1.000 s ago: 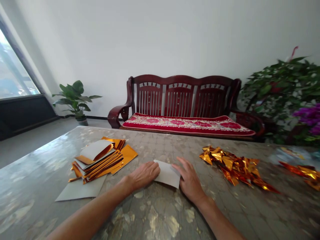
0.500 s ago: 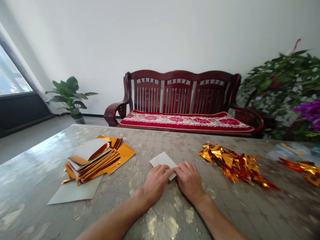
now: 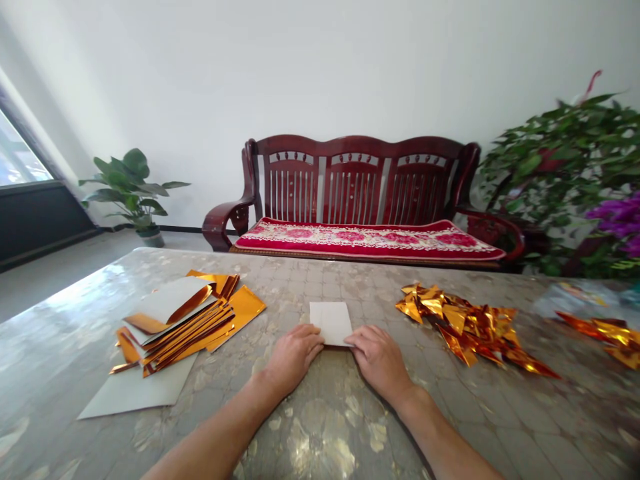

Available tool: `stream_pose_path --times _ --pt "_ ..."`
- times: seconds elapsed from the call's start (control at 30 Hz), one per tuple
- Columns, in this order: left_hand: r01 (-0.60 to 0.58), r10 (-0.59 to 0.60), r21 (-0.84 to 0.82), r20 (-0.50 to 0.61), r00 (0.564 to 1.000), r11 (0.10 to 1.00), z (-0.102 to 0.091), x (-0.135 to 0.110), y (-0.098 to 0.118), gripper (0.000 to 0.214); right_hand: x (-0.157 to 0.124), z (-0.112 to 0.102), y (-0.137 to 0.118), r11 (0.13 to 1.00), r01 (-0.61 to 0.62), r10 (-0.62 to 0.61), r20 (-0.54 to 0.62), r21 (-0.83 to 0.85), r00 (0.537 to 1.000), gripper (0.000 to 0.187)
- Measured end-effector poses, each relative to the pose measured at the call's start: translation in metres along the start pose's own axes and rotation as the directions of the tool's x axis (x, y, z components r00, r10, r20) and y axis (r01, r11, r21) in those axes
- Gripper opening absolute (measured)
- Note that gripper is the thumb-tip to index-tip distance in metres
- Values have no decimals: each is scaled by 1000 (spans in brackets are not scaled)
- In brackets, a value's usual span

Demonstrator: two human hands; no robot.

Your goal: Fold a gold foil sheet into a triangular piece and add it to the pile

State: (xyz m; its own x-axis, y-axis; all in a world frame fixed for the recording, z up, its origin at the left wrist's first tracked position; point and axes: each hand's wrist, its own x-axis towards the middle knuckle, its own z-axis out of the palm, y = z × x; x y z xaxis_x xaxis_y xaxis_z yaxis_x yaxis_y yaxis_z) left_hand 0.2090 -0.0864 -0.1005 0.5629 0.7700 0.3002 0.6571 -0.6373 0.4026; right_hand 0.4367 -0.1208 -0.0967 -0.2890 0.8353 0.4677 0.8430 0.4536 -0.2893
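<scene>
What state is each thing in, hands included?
Pale paper: flattish, held at both near corners.
Left hand: pinching the near left corner.
Right hand: pinching the near right corner.
Orange sheets: loosely stacked, some curled.
Foil pieces: folded, heaped.
Clear plastic: crumpled.
Seat cover: spread along the bench.

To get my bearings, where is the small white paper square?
In the head view, the square is below centre, between left hand and right hand, with the gold foil heap to its right.
</scene>
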Motion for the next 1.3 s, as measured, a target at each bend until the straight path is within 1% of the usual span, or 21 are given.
stream_pose_path --times 0.13,0.2,0.3,0.37,0.53,0.67,0.77,0.87,1.0,1.17,1.3 --pt "28 -28 23 1 1000 999 -4 1 3 27 -1 -4 0 998 -67 67 -7 14 998 13" --pt "41 -42 21 8 999 999 -7 2 6 29 -1 -6 1 997 -75 75 0 20 997 11" --pt "57 -57 21 9 998 998 -12 2 9 32 0 -6 2 998 -51 50 34 22 998 20" --pt "75 -75 8 3 997 997 -12 3 9 33 0 -5 2 998 -59 58 46 21 997 21" --pt "183 -185 -65 -26 982 981 -7 5 3 29 3 -2 0 991 -135 135 45 -5 990 18" --pt "266 -269 -73 -40 962 961 -6 6 2 25 5 -1 0 976 -212 214 43 -39 976 15" --pt "308 -312 -71 -55 948 949 -7 7 4 22 6 -1 -1 971 -228 232 52 -69 971 14" --pt "327 -329 -47 -62 942 944 -8 7 5 22 8 -2 -3 970 -223 230 64 -102 971 14" --pt "325 -324 3 -72 943 946 -8 7 4 24 9 -4 -4 972 -204 215 86 -121 973 17" --pt "321 -318 16 -90 944 947 -7 6 3 23 9 -3 -3 965 -203 220 90 -168 971 20" --pt "341 -336 40 -88 938 939 -9 5 4 22 10 -2 -3 957 -197 220 91 -212 971 22"
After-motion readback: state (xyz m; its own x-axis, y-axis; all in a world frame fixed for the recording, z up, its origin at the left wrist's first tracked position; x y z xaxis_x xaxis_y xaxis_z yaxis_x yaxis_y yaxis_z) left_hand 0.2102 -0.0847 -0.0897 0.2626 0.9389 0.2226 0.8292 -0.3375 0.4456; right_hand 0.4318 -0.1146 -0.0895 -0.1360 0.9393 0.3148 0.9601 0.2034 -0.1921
